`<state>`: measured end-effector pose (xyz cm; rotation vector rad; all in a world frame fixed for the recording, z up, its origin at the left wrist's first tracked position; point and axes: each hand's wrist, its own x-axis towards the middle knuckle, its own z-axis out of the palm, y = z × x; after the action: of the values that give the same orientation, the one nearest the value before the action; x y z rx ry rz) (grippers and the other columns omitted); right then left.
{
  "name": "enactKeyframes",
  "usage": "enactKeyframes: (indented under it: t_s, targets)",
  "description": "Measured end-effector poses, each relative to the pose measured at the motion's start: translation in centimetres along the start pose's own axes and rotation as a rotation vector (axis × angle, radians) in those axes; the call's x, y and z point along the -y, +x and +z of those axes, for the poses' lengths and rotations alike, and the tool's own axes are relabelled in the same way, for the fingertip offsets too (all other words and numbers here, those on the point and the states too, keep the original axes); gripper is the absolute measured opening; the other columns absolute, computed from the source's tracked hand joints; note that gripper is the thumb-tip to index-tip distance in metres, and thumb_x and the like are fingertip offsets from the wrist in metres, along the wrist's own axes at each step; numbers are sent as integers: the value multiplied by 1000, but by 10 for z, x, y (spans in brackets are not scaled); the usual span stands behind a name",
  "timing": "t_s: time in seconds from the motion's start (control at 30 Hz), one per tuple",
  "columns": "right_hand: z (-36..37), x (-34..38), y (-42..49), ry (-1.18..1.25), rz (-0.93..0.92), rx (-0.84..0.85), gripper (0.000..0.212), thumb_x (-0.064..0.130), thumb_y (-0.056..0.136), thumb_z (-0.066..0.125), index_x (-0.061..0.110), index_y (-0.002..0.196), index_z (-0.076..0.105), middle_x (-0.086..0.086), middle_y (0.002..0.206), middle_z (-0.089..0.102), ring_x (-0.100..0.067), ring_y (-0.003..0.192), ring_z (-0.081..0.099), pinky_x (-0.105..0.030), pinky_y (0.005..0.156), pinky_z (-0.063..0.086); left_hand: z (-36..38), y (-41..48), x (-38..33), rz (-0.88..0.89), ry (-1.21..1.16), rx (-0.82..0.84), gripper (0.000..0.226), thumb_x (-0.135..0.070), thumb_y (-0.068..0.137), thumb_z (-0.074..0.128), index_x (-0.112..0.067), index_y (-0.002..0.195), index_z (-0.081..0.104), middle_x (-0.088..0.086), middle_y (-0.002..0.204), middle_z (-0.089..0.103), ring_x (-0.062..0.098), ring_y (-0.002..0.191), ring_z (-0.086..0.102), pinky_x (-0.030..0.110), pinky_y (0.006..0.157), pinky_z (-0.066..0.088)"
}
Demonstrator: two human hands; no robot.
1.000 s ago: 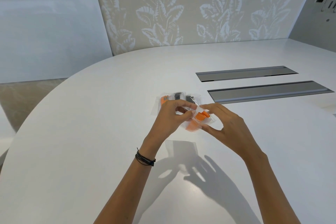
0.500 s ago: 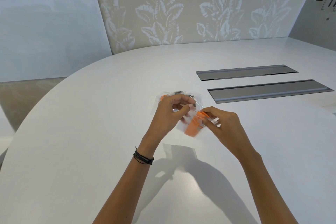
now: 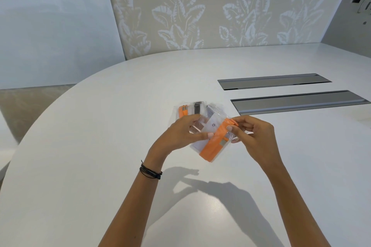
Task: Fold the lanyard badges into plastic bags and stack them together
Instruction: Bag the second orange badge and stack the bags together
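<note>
Head view: orange lanyard [image 3: 213,145] in plastic bag [image 3: 209,126], held above table [image 3: 100,146].
I see left hand [image 3: 180,135] pinching the bag's edge, right hand [image 3: 256,136] pinching the lanyard's end near the bagged stack [image 3: 188,110]; a slack pinch could let folds spring open and jam.

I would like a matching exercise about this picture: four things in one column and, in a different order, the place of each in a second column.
Things
1. held bag with orange lanyard
2. black bracelet
3. pile of filled bags
4. grey metal flaps

Places
A. set into the table, on the right
B. lying on the table, farther from the person
C. around the left wrist
D. gripped by the left hand and pinched by the right hand

Pairs: 1-D, 2-C, 3-B, 4-A
</note>
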<state>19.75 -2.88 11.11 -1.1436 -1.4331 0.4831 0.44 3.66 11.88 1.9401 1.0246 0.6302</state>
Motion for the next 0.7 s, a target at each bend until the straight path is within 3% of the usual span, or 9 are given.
enactKeyframes:
  t_s: [0.13, 0.27, 0.33, 0.4, 0.47, 0.6, 0.67, 0.7]
  targets:
    - [1, 1, 1, 63, 37, -6, 21, 10, 77, 71, 30, 81, 69, 8, 71, 71, -17, 61, 67, -22, 46, 54, 2, 0, -3, 17, -70, 52, 31, -27, 77, 77, -14, 103, 65, -5, 89, 65, 6, 80, 58, 23, 78, 45]
    - [4, -5, 1, 256, 169, -32, 14, 6, 79, 68, 20, 80, 71, 0, 67, 73, -16, 57, 67, -24, 46, 54, 1, 2, -2, -14, -88, 87, 50, -27, 76, 79, -6, 117, 60, 12, 106, 62, 19, 96, 58, 27, 89, 40]
    - [7, -10, 0, 298, 226, -16, 9, 7, 81, 66, 15, 83, 70, -2, 67, 73, -15, 56, 66, -24, 48, 54, -1, 3, 1, 7, -88, 109, 42, -26, 77, 78, 0, 105, 62, 7, 89, 56, 20, 82, 52, 29, 78, 37]
    - [12, -17, -1, 313, 267, 10, 7, 8, 83, 65, 12, 86, 69, -3, 69, 73, -15, 59, 67, -25, 50, 55, -2, 4, 6, 3, -80, 109, 40, -23, 77, 78, 8, 81, 53, 6, 71, 37, 18, 66, 34, 27, 62, 25]
    - [17, -25, -1, 330, 301, 31, 8, 9, 84, 64, 9, 91, 68, -4, 72, 73, -16, 63, 68, -25, 53, 55, -3, 7, 14, -11, -57, 76, 42, -21, 76, 79, 0, 68, 44, -1, 64, 24, 13, 59, 22, 25, 55, 15]
    - [23, -40, 3, 332, 326, 46, 11, 12, 89, 59, 14, 96, 68, -2, 84, 74, -15, 80, 69, -25, 61, 56, -9, 16, 33, -36, -85, 2, 54, -20, 74, 80, -17, 56, 30, -13, 55, 18, 6, 51, 18, 18, 47, 16]
    - [26, -51, 6, 273, 325, 12, 14, 13, 91, 57, 18, 97, 68, -3, 93, 72, -16, 88, 67, -26, 69, 56, -12, 23, 48, -70, -122, -55, 57, -21, 73, 81, -21, 57, 26, -9, 57, 21, 8, 53, 20, 19, 51, 15]
    - [28, -58, 8, 237, 332, -18, 14, 13, 92, 56, 19, 98, 68, -3, 96, 70, -16, 91, 65, -26, 74, 54, -14, 27, 55, -95, -157, -74, 49, -21, 74, 80, -17, 60, 34, -1, 62, 26, 12, 58, 25, 22, 55, 17]
